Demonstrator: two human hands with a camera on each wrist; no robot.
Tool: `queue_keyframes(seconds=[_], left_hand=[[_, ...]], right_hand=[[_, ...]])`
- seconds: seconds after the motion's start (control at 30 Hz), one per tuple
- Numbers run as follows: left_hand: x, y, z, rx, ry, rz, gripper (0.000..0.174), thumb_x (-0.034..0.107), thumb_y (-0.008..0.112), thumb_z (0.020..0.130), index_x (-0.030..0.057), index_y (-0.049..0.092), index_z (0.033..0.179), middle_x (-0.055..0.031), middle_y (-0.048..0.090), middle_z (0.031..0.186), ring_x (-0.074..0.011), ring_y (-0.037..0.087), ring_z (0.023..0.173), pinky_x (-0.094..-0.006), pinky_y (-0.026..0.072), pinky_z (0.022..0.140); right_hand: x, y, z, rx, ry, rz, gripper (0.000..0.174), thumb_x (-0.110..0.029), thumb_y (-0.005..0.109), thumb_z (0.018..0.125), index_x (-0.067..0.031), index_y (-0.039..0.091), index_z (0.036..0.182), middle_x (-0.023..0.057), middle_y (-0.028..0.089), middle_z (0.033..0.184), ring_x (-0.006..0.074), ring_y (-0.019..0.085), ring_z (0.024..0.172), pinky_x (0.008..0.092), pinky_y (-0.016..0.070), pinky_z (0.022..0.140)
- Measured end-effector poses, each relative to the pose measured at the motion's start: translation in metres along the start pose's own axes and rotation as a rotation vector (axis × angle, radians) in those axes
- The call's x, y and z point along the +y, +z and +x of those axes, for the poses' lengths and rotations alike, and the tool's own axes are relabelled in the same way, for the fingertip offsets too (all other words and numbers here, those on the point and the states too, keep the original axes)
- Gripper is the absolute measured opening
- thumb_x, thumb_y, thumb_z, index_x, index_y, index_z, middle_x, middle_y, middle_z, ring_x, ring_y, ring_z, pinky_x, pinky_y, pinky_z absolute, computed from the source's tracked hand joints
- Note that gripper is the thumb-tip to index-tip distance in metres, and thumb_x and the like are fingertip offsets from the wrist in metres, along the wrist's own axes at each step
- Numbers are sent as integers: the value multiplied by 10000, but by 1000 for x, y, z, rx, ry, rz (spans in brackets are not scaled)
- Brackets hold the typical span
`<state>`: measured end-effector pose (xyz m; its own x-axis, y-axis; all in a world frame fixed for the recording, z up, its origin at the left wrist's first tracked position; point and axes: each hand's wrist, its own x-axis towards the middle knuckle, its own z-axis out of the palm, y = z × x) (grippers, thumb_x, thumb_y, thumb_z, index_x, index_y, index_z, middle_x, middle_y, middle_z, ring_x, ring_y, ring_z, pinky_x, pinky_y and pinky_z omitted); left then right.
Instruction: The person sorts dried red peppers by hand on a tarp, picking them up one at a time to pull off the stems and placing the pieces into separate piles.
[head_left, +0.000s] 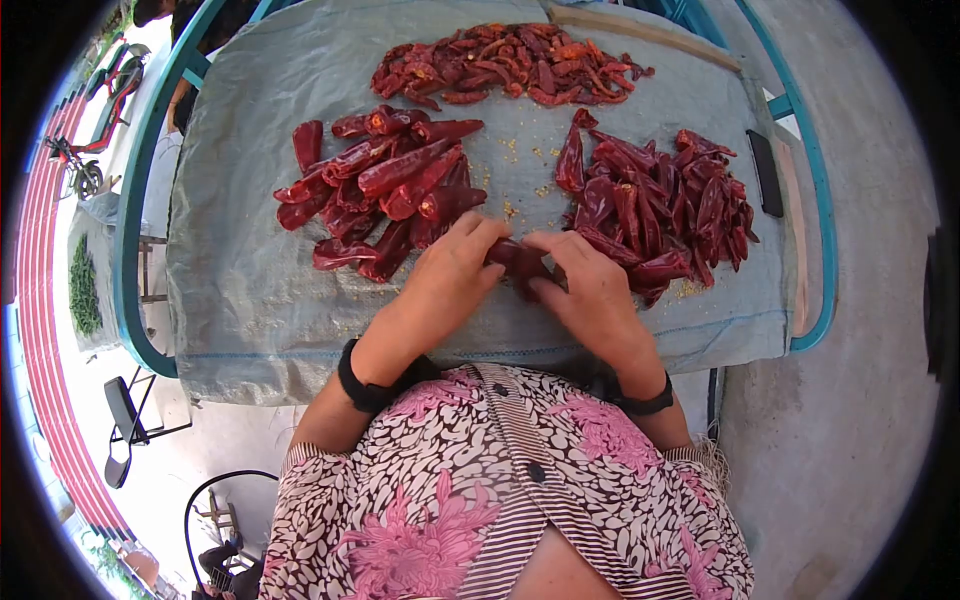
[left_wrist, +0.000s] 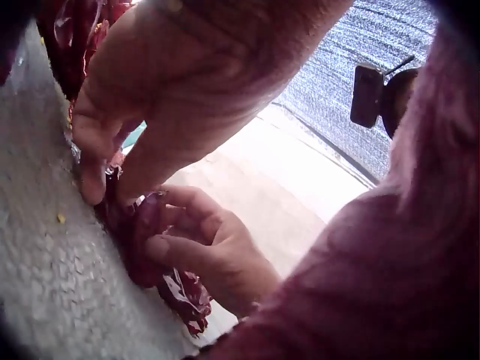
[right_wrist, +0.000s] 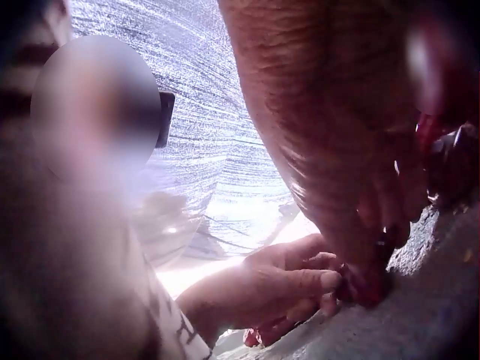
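Observation:
Both hands meet at the near middle of the cloth over dark red chili peppers (head_left: 520,262). My left hand (head_left: 452,268) pinches the stem-side end between thumb and fingers. From the other side my right hand (head_left: 592,290) grips the peppers with curled fingers. In the left wrist view, wrinkled glossy skin of the chili peppers (left_wrist: 139,236) shows between the two hands, low over the cloth. The right wrist view shows the left hand (right_wrist: 259,289) close against the right hand (right_wrist: 330,127), which hides most of the peppers.
A pile of plump red chilies (head_left: 390,185) lies left, a darker pile (head_left: 665,205) right, and shrivelled chilies (head_left: 510,68) at the far side. A phone (head_left: 765,172) rests near the right edge. Teal metal rails (head_left: 128,230) border the grey-green cloth (head_left: 250,310). Yellow seeds dot its middle.

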<state>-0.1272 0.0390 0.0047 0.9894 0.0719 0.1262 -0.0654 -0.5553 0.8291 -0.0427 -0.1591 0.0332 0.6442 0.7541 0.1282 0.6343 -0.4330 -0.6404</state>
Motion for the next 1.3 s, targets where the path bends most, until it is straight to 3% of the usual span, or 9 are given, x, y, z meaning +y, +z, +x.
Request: queue_keyframes(seconds=[0.2,0.3,0.4,0.5,0.6,0.7,0.83,1.0,1.3], left_hand=[[21,-18,0,15,-117,93,416,14,782,811,40,628,1196,-116,602,1072,-228,637,799,-358,531,725],[20,-22,-1,165,-96,124,435,32,797,813,56,644,1219,-96,602,1046,-184,625,759,-347,533,713],[31,-24,0,205,-83,125,446,62,788,842,66,653,1267,-95,633,1082,-209,642,779,-346,545,731],[25,-20,1,-40,11,12,405,68,754,881,65,670,1277,-110,678,1102,-265,683,837,-354,557,763],[20,-14,1,-6,45,36,337,58,725,904,60,690,1240,-124,710,1081,-316,705,919,-373,558,787],[26,-26,3,131,-3,117,296,40,709,911,52,705,1206,-147,712,1037,-332,704,949,-376,553,808],[20,-33,7,350,69,183,473,-38,701,891,54,635,1350,-146,654,1227,-289,685,887,-353,548,787],[34,-34,5,445,-79,-12,561,-83,706,873,63,599,1404,-125,570,1372,-176,626,826,-319,544,753],[23,-25,3,200,96,130,415,0,719,910,64,649,1314,-120,662,1207,-220,671,873,-334,563,782]], right_hand=[[-2,-7,-1,127,137,219,265,-52,753,878,-64,680,1133,89,696,976,247,699,805,339,541,704],[0,-11,-1,238,132,247,227,-34,739,912,-51,666,1126,74,691,964,183,686,778,291,520,684],[2,-7,-2,193,202,414,204,-15,725,921,-39,658,1113,85,694,974,171,686,781,286,518,699],[-4,-5,-1,87,176,609,222,26,695,915,-37,660,1124,106,692,1014,178,692,815,271,514,707],[-1,-9,5,172,36,379,270,28,690,892,-53,667,1148,102,695,1057,226,693,936,317,524,822],[19,-20,22,408,-189,-240,334,-22,719,854,-98,676,1177,82,692,1112,276,637,1111,412,464,1006],[29,-35,36,246,-66,-541,427,-165,772,848,-167,668,1262,59,669,1246,293,538,1276,541,295,1166],[48,-17,55,199,-87,-705,438,-209,791,826,-180,672,1246,56,670,1173,289,546,1252,605,278,1169],[49,-5,65,193,-141,-575,282,-162,753,846,-187,703,1122,33,692,957,273,613,1065,602,291,1161]])
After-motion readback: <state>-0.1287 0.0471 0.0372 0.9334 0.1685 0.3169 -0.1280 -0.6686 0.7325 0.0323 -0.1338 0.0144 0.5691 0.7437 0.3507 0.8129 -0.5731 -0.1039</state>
